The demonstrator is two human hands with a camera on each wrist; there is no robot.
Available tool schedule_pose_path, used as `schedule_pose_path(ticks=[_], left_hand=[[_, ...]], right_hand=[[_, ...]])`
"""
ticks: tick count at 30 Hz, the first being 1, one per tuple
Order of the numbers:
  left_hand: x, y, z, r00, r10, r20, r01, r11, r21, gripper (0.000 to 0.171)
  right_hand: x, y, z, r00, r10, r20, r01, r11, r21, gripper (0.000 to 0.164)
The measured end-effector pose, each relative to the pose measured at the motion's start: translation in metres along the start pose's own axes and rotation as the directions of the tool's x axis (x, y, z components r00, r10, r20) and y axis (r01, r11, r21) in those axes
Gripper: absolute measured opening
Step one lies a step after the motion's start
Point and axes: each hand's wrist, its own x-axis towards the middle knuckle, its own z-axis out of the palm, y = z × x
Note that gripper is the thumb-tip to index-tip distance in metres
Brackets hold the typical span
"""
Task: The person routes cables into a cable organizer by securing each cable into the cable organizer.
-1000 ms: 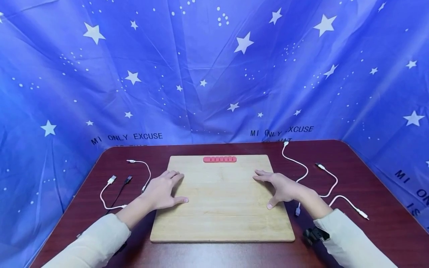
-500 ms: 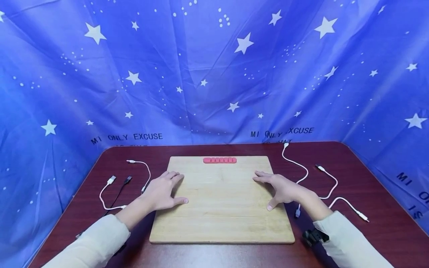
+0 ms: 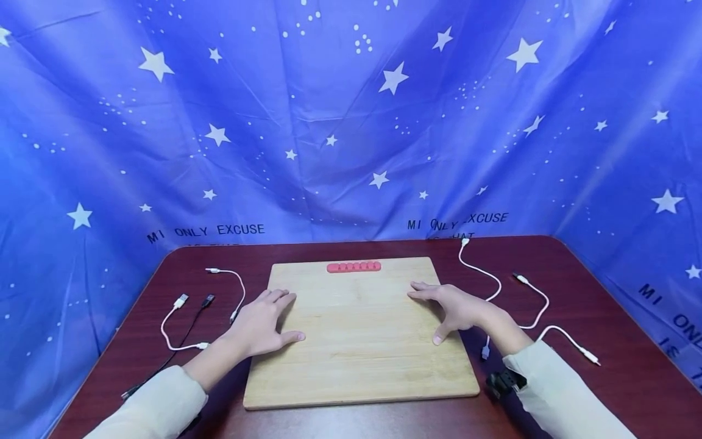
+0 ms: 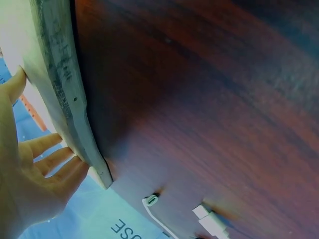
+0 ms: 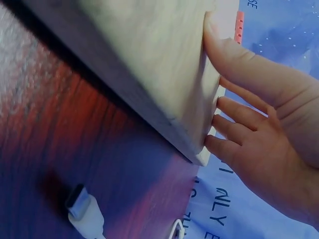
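Blue star-print curtain (image 3: 329, 110) with black lettering, behind the board. Dark red-brown worktop (image 3: 592, 305) under the board. Wooden board (image 3: 356, 341) lies flat on it, between the two hands. Pale left sleeve (image 3: 156, 405) and right sleeve (image 3: 559, 384) come in from the board's near side. Hands well apart: left hand (image 3: 263, 323) at the board's left edge, right hand (image 3: 452, 308) at its right edge, fingers spread and mostly straight, thumbs out, tips touching the board; can't tell how hard they press. Right of the board: long white cable (image 3: 482, 269), partly hidden by the right hand, then curved white cable (image 3: 547, 305), then arched white cable (image 3: 565, 334). Left of it: thin black cable (image 3: 195, 320), bent white cable (image 3: 163, 329), short white cable (image 3: 243, 283). Red notched strip (image 3: 353, 267) on the board, along its far edge. Black device (image 3: 506, 383) at the right cuff, just beside the board's near right corner.
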Motion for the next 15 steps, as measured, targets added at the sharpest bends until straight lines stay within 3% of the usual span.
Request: schedule_pose_path(ticks=[15], left_hand=[[-0.0032, 0.0040, -0.0026, 0.993, -0.084, 0.079, 0.090, 0.993, -0.077, 0.082]], right_hand=[[-0.0025, 0.0032, -0.0001, 0.999, -0.032, -0.037, 0.033, 0.999, 0.008, 0.095]])
